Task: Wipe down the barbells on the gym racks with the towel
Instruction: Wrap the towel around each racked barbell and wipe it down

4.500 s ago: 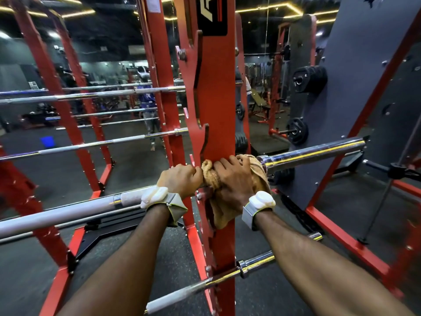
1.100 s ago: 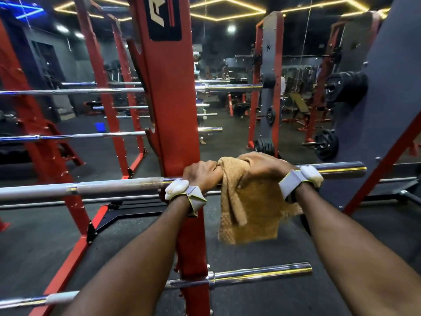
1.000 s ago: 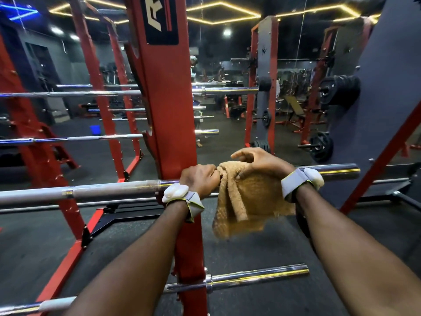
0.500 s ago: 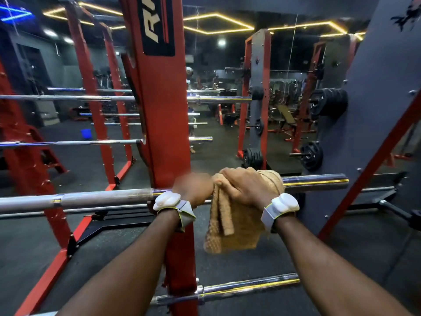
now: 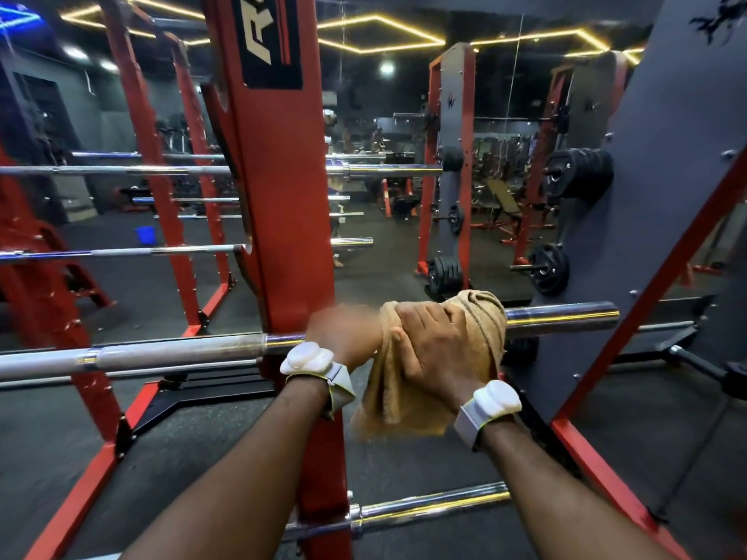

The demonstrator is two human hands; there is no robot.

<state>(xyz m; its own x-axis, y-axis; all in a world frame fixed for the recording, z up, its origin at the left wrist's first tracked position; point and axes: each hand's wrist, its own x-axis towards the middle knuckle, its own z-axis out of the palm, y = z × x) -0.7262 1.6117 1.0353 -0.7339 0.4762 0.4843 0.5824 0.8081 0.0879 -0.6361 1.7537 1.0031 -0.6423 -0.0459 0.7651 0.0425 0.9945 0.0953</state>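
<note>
Towel (image 5: 481,317), tan and rough, is draped over the barbell (image 5: 169,354) just right of the red rack post (image 5: 283,204). One part is bunched on top of the bar and the rest hangs down below it, beside the post.

Our right hand (image 5: 436,345) lies on the towel and clamps it round the bar. The fingers (image 5: 428,317) are close together and bent over the top of the cloth.

Our left hand (image 5: 343,333) sits on the bare bar in front of the post, directly beside the towel and touching it. It is blurred, so we see a fist shape round the bar but cannot tell how the single fingers lie.

Each wrist carries a grey strap w/ a white pod: left wrist band (image 5: 311,359), right wrist band (image 5: 495,400).

The barbell is horizontal at approx. hand height. Its dull grey shaft runs to the left, and its chrome sleeve (image 5: 566,317) runs to the right and ends near a grey panel (image 5: 667,196).

A lower barbell (image 5: 424,505) crosses the same post near the floor. More bars (image 5: 121,170) rest on red racks behind, at the left.

Black weight plates (image 5: 578,173) hang on pegs of the grey panel. Yellow light strips (image 5: 380,46) run on the dark ceiling.
</note>
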